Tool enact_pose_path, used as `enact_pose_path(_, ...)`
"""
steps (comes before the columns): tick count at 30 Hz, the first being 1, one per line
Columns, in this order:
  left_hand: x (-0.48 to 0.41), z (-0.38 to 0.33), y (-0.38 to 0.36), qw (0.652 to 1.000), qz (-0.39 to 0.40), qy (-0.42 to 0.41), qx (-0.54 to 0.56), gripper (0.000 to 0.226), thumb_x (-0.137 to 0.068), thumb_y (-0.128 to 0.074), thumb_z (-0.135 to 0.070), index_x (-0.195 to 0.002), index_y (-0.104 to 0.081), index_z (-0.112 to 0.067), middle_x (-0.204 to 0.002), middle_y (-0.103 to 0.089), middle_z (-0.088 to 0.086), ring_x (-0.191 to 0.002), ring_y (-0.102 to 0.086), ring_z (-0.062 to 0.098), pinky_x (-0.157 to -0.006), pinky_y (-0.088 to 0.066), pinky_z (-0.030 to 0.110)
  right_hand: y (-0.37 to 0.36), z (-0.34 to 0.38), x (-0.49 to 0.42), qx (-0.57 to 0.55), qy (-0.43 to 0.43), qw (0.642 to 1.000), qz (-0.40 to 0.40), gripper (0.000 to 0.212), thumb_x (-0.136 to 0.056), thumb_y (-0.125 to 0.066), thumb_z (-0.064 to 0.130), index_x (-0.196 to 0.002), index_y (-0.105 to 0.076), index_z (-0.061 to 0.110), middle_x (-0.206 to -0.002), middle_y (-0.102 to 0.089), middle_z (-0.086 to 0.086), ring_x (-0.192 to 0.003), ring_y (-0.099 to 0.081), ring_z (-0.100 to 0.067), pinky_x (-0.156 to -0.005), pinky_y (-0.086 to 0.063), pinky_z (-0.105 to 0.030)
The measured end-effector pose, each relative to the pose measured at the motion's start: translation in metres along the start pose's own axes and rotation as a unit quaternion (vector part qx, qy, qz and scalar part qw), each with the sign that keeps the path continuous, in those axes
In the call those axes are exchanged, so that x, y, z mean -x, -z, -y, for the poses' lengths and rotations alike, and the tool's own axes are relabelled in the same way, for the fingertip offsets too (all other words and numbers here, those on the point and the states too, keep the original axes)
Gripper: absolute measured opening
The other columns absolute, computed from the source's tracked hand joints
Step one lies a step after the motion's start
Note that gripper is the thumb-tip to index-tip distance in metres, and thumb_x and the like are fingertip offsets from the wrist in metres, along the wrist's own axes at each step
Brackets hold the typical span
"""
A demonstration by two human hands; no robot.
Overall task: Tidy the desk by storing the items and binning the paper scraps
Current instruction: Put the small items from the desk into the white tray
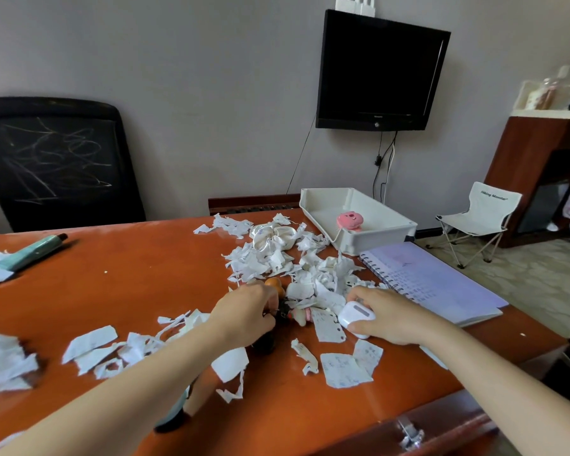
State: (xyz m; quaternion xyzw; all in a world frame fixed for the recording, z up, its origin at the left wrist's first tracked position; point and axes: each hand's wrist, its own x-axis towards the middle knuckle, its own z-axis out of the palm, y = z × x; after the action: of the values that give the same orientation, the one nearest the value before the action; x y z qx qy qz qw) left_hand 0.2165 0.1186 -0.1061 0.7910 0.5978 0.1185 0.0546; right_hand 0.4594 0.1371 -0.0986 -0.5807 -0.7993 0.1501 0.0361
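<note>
Far left of the orange-brown desk (139, 291): a teal marker (33, 253) lying tilted, its lower end resting on torn paper at the desk's edge. More crumpled scraps sit at the near-left edge.

Left of centre: a loose run of paper scraps (112, 350) spread flat on the desk, partly crossed by the left forearm.

Left hand (244, 315): fingers curled down around a small cluster of trinkets, with an orange rounded piece (274, 284) showing above the knuckles and a dark item just beside them. Whether the grip is fully closed cannot be told.

Centre: the main heap of torn paper (277, 258), with a white satin scrunchie (270, 238) lying in it towards the far side.

Right hand (389, 315): wrapped over a white earbud case (356, 315), palm on top, thumb under its near side, the case low against the desk.

Right: an open spiral notebook (435, 284), just beyond the right hand. Behind it a white tray (375, 238) at the far edge, holding a small pink object (349, 220).
</note>
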Motion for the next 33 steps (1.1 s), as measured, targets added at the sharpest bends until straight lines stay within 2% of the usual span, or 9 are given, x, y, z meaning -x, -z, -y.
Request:
enact_pose_path(7, -0.001, 0.000, -0.001, 0.997, -0.064, 0.005, 0.041, 0.008, -0.092, -0.056, -0.027, -0.091, -0.058, -0.020, -0.108, -0.059, -0.003, -0.091, -0.055, 0.013, -0.074, -0.050, 0.024, -0.003, 0.005, 0.004, -0.005, 0.028, 0.999, -0.025, 0.036, -0.086, -0.062, 0.035, -0.115, -0.041, 0.030, -0.116, -0.050, 0.004, -0.101, -0.048, -0.017, -0.072, -0.043, -0.030)
enact_pose_path(11, 0.002, -0.001, 0.004, 0.984, -0.137, 0.021, 0.111, 0.002, -0.092, -0.057, -0.021, -0.090, -0.057, -0.021, -0.104, -0.061, -0.003, -0.093, -0.057, 0.013, -0.080, -0.052, 0.025, -0.001, 0.004, 0.003, -0.056, 0.039, 0.996, -0.064, 0.022, -0.091, -0.056, 0.028, -0.109, -0.044, 0.030, -0.104, -0.056, 0.000, -0.086, -0.056, -0.017, -0.070, -0.048, -0.034)
enact_pose_path(15, 0.000, -0.002, 0.018, 0.963, -0.197, 0.008, 0.182, 0.008, -0.092, -0.056, -0.016, -0.087, -0.054, -0.022, -0.094, -0.058, -0.009, -0.090, -0.056, 0.010, -0.074, -0.048, 0.014, 0.008, 0.005, -0.002, -0.091, 0.056, 0.988, -0.108, 0.024, -0.093, -0.055, 0.022, -0.113, -0.045, 0.030, -0.102, -0.053, 0.006, -0.077, -0.057, -0.011, -0.059, -0.046, -0.025)
enact_pose_path(18, -0.007, -0.003, 0.031, 0.951, -0.226, -0.013, 0.209, 0.014, -0.092, -0.056, -0.013, -0.083, -0.053, -0.023, -0.092, -0.061, -0.010, -0.089, -0.059, 0.008, -0.072, -0.044, 0.008, 0.020, 0.009, -0.009, -0.129, 0.061, 0.980, -0.138, 0.030, -0.092, -0.055, 0.022, -0.118, -0.045, 0.033, -0.103, -0.053, 0.007, -0.080, -0.061, -0.015, -0.066, -0.054, -0.032)
enact_pose_path(21, -0.017, -0.006, 0.046, 0.941, -0.244, -0.039, 0.233, 0.024, -0.093, -0.054, -0.013, -0.075, -0.046, -0.027, -0.090, -0.065, -0.006, -0.088, -0.063, 0.010, -0.075, -0.048, 0.009, 0.034, 0.013, -0.020, -0.129, 0.081, 0.974, -0.170, 0.029, -0.092, -0.054, 0.024, -0.118, -0.046, 0.034, -0.101, -0.055, 0.007, -0.085, -0.059, -0.015, -0.068, -0.049, -0.030)
enact_pose_path(23, -0.025, -0.010, 0.056, 0.929, -0.255, -0.041, 0.264, 0.021, -0.094, -0.052, -0.015, -0.076, -0.046, -0.022, -0.088, -0.066, -0.002, -0.088, -0.064, 0.010, -0.077, -0.051, 0.014, 0.042, 0.015, -0.029, -0.141, 0.090, 0.969, -0.182, 0.028, -0.092, -0.055, 0.024, -0.117, -0.048, 0.034, -0.097, -0.055, 0.010, -0.084, -0.059, -0.016, -0.068, -0.047, -0.030)
enact_pose_path(26, -0.043, -0.015, 0.070, 0.913, -0.268, -0.042, 0.304, 0.015, -0.096, -0.049, -0.015, -0.082, -0.047, -0.010, -0.083, -0.065, 0.000, -0.084, -0.061, 0.002, -0.072, -0.049, 0.011, 0.055, 0.015, -0.045, -0.159, 0.096, 0.960, -0.209, 0.032, -0.091, -0.057, 0.023, -0.121, -0.050, 0.031, -0.103, -0.056, 0.009, -0.095, -0.057, -0.015, -0.079, -0.046, -0.029)
enact_pose_path(31, -0.088, -0.017, 0.078, 0.895, -0.264, -0.035, 0.358, 0.024, -0.097, -0.045, -0.014, -0.074, -0.041, -0.021, -0.086, -0.068, 0.016, -0.086, -0.065, 0.030, -0.079, -0.054, 0.047, 0.077, 0.007, -0.075, -0.187, 0.083, 0.949, -0.239, 0.025, -0.090, -0.057, 0.022, -0.113, -0.055, 0.031, -0.105, -0.059, 0.007, -0.095, -0.059, -0.017, -0.083, -0.046, -0.032)
enact_pose_path(33, -0.107, -0.020, 0.080, 0.885, -0.272, -0.027, 0.376, 0.025, -0.096, -0.044, -0.014, -0.073, -0.039, -0.021, -0.083, -0.068, 0.020, -0.085, -0.063, 0.037, -0.079, -0.051, 0.055, 0.087, -0.001, -0.087, -0.184, 0.073, 0.948, -0.251, 0.025, -0.089, -0.057, 0.022, -0.113, -0.055, 0.030, -0.103, -0.059, 0.006, -0.096, -0.058, -0.018, -0.085, -0.047, -0.033)
